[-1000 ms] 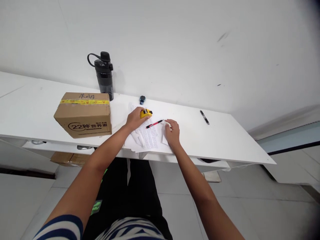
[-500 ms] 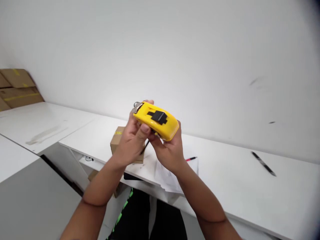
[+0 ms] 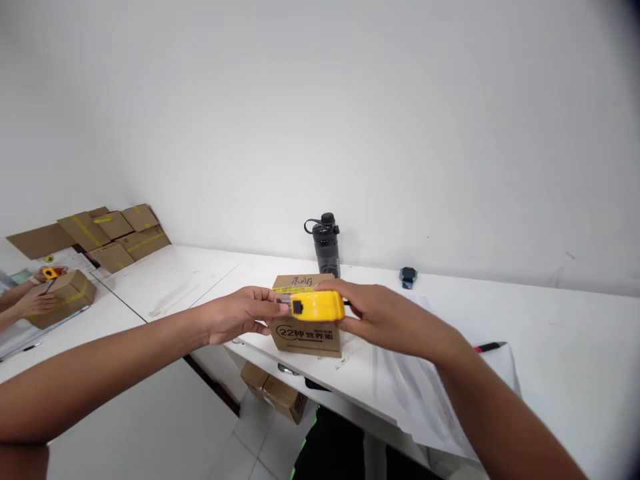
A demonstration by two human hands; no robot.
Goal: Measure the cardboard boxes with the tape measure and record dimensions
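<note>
A yellow tape measure (image 3: 324,306) with a black lock button hangs in front of and above a small cardboard box (image 3: 307,341). My right hand (image 3: 385,313) grips its rear end, thumb and fingers on either side. At the metal front end, my left hand (image 3: 244,314) pinches with thumb and forefinger, its other fingers loosely curled. Whether any blade is drawn out is hidden by the left fingertips. The box stands on the white table (image 3: 565,327) and bears yellow tape, handwriting and print.
Behind the box stands a dark bottle (image 3: 327,250), with a wristwatch (image 3: 408,276) to its right. Paper sheets (image 3: 415,380) and a pen (image 3: 491,347) lie under my right arm. At far left, a co-worker's hands (image 3: 43,303) hold another box (image 3: 70,300) near stacked cartons (image 3: 145,243).
The view has swung left and the bottle, watch and co-worker have come into sight. My hands have lowered the tape measure before the box and turned it; my left hand has shifted to its front end.
</note>
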